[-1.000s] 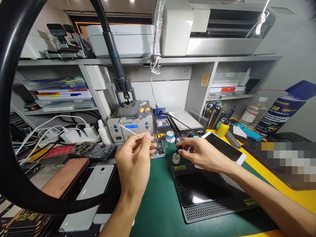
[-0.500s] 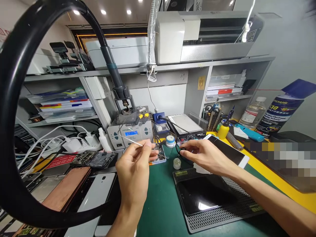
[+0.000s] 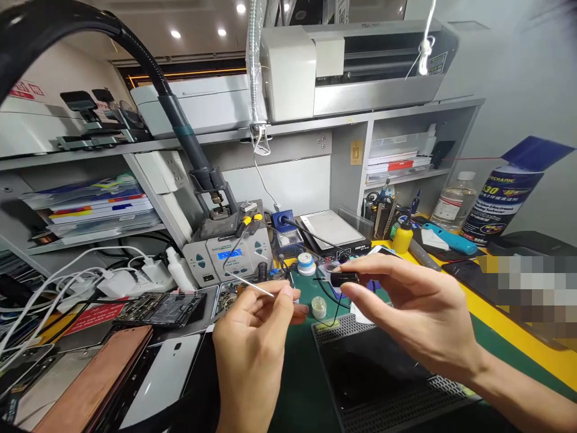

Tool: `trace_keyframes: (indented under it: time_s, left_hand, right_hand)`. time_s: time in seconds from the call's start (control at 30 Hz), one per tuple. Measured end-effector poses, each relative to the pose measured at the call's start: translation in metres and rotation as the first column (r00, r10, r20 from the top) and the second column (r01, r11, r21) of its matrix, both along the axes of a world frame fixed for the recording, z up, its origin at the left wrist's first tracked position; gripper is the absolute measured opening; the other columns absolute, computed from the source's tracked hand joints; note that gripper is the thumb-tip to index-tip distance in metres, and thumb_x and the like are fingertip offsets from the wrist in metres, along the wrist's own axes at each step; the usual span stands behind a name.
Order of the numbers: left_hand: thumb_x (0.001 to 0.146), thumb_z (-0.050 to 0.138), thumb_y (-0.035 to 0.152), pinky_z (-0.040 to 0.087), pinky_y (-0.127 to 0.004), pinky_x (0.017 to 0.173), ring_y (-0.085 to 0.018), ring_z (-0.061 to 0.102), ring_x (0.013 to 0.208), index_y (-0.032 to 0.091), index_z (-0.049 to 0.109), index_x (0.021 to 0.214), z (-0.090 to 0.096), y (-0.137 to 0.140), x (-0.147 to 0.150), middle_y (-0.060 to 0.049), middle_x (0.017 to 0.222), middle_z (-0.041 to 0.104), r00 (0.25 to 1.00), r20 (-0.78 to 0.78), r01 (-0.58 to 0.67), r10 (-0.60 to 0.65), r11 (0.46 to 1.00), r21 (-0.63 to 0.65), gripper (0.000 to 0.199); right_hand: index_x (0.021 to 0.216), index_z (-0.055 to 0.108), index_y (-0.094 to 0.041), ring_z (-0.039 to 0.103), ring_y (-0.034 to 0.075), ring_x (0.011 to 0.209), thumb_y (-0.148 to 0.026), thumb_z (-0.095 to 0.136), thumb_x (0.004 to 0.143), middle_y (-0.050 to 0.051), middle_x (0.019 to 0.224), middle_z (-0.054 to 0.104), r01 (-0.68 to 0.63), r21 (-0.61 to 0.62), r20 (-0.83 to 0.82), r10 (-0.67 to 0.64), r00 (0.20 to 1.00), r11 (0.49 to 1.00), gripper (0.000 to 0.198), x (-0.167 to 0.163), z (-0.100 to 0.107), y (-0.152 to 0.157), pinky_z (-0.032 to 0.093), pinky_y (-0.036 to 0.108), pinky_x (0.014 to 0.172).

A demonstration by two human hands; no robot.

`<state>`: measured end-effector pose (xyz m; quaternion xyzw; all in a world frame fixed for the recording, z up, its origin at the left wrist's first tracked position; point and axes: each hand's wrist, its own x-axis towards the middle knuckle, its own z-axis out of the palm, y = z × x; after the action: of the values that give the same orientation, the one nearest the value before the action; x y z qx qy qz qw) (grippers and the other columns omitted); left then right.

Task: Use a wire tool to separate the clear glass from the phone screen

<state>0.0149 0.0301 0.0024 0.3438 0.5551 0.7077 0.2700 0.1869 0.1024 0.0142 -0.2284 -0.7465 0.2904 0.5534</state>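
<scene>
Our left hand [image 3: 252,352] pinches a thin rod [image 3: 247,282]; our right hand [image 3: 424,313] grasps a small black cylinder [image 3: 345,278], both above the bench, where a green mat [image 3: 298,373] overlies a yellow surface [image 3: 538,368]. Behind, a grey shelf [image 3: 346,133] carries a bulky machine [image 3: 288,72]; ceiling lights [image 3: 241,8] shine beyond.

lower centre: phone [image 3: 372,373] on mat [image 3: 347,325] | centre: jar [image 3: 319,308] behind mat, tub [image 3: 306,263] behind jar | left of centre: stick [image 3: 250,284] in left hand [image 3: 259,337], station [image 3: 231,257] behind | upper centre: printer [image 3: 288,75] on shelf [image 3: 396,113] | right side: bottle [image 3: 451,204] left of can [image 3: 500,207]
</scene>
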Motion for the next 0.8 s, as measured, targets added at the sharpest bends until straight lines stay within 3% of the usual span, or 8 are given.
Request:
trace_keyframes:
  time_s: [0.13, 0.3, 0.8]
  left_hand:
    - [0.075, 0.084, 0.04, 0.064, -0.025, 0.059, -0.019, 0.075, 0.062, 0.016, 0.078, 0.084, 0.0016, -0.0016, 0.0033, -0.007, 0.078, 0.079, 1.0, -0.015, -0.002, 0.002, 1.0, 0.0, 0.026]
    - [0.076, 0.083, 0.038, 0.064, -0.024, 0.06, -0.019, 0.075, 0.062, 0.017, 0.078, 0.084, 0.0023, -0.0032, 0.0043, -0.006, 0.077, 0.079, 0.999, -0.044, 0.002, -0.002, 1.0, 0.001, 0.023]
    - [0.076, 0.082, 0.041, 0.063, -0.026, 0.06, -0.02, 0.075, 0.063, 0.018, 0.078, 0.083, 0.0029, -0.0037, 0.0046, -0.006, 0.077, 0.078, 0.997, -0.069, -0.034, 0.032, 0.999, -0.02, 0.025]
  right_hand:
    - [0.107, 0.074, -0.025, 0.074, 0.018, 0.087, -0.016, 0.076, 0.087, 0.002, 0.098, 0.079, -0.002, 0.134, 0.078, -0.009, 0.997, 0.991, 0.022, 0.0023, -0.0048, 0.001, 0.059, 0.028, 0.08]
    - [0.111, 0.072, -0.023, 0.073, 0.015, 0.083, -0.012, 0.076, 0.086, 0.002, 0.099, 0.078, -0.009, 0.241, 0.11, -0.018, 0.994, 0.971, 0.028, 0.0008, -0.0024, 0.003, 0.059, 0.025, 0.075]
    - [0.111, 0.071, -0.024, 0.071, 0.014, 0.078, -0.011, 0.077, 0.085, 0.002, 0.098, 0.078, 0.012, 0.306, 0.129, -0.054, 0.99, 0.952, 0.03, 0.001, 0.0001, 0.0009, 0.059, 0.025, 0.069]
